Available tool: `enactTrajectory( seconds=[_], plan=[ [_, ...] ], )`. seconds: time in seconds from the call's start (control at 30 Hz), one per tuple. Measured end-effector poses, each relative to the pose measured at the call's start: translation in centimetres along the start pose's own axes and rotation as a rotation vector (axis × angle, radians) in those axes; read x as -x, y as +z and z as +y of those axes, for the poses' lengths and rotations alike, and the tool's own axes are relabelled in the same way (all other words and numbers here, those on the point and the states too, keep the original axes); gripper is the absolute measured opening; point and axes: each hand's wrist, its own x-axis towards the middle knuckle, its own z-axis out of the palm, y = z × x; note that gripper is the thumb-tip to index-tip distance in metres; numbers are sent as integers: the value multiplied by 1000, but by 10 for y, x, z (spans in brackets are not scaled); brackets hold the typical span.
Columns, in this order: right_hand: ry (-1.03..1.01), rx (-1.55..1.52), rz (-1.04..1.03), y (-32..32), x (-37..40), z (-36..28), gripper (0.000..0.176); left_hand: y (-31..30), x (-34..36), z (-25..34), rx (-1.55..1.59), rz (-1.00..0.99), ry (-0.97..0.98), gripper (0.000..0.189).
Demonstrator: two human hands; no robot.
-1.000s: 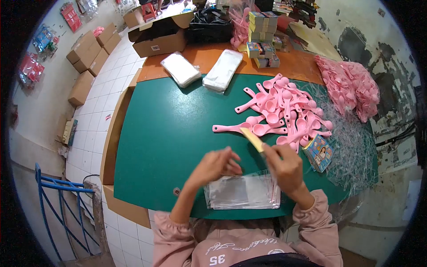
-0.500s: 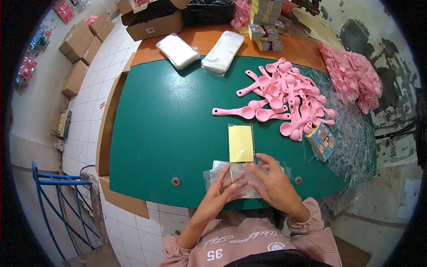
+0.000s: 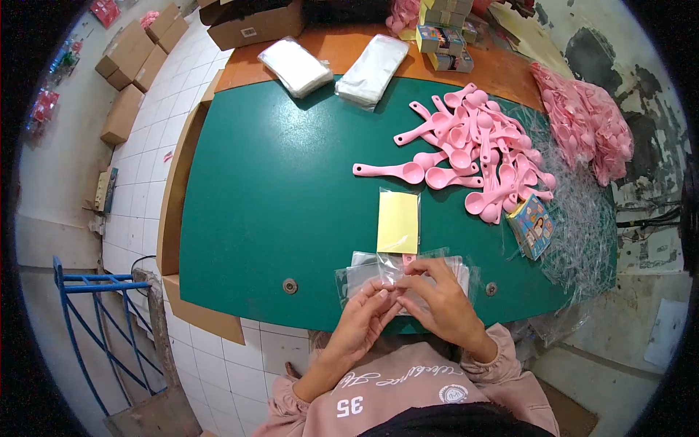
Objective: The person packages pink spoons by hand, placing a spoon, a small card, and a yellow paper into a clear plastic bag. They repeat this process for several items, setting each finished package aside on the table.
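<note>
A clear plastic bag [image 3: 386, 266] lies near the table's front edge, with a yellow card [image 3: 398, 222] inside its far part. Just below the card shows the end of a pink handle [image 3: 409, 259], mostly hidden. My left hand [image 3: 368, 313] pinches the near end of this bag with thumb and fingers. Close beside it, my right hand [image 3: 442, 302] is also closed on the bag's near end, fingertips almost meeting the left ones. Beneath both hands a stack of clear bags [image 3: 459, 273] is spread on the table.
Pink measuring spoons [image 3: 480, 146] are heaped on the green table [image 3: 255, 197], right of centre. Beside them lie a pack of printed cards [image 3: 533, 227] and crumpled clear plastic [image 3: 579, 226]. Two bag stacks [image 3: 371, 69] sit at the back, left of several card bundles [image 3: 440, 40].
My fingers were spread apart over the bag; now both hands have closed on its near end. The view has shifted slightly.
</note>
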Motion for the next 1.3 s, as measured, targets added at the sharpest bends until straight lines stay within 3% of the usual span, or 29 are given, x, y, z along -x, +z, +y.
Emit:
enactTrajectory(
  seconds=[0.27,0.53,0.67,0.73,0.93,1.07,1.17,1.23,1.27,1.3],
  plan=[
    [-58,50,34,1,-7,4,20,-1,-3,3,-251,-19,60,33],
    [-32,65,-63,-1,-16,2,18,3,-6,11,-844,125,296,30],
    [-79,210,-100,1,-13,2,24,5,-14,16,-671,123,176,26],
    [-119,266,-92,0,-13,1,23,5,-18,18,-852,118,183,23],
    [-225,385,-87,-4,-12,5,20,7,-26,20,-886,166,237,20],
    [-245,138,-296,-33,-8,7,19,5,-31,31,-970,272,357,20],
    [-236,-166,-370,-82,-4,37,20,2,-30,35,-840,155,271,18],
    [6,-387,-322,-121,8,62,18,4,-29,32,-747,129,238,17],
    [-36,-402,-256,-139,14,86,15,5,-28,31,-651,105,202,16],
    [63,-495,-167,-160,21,101,11,4,-28,29,-655,99,201,16]
  ],
)
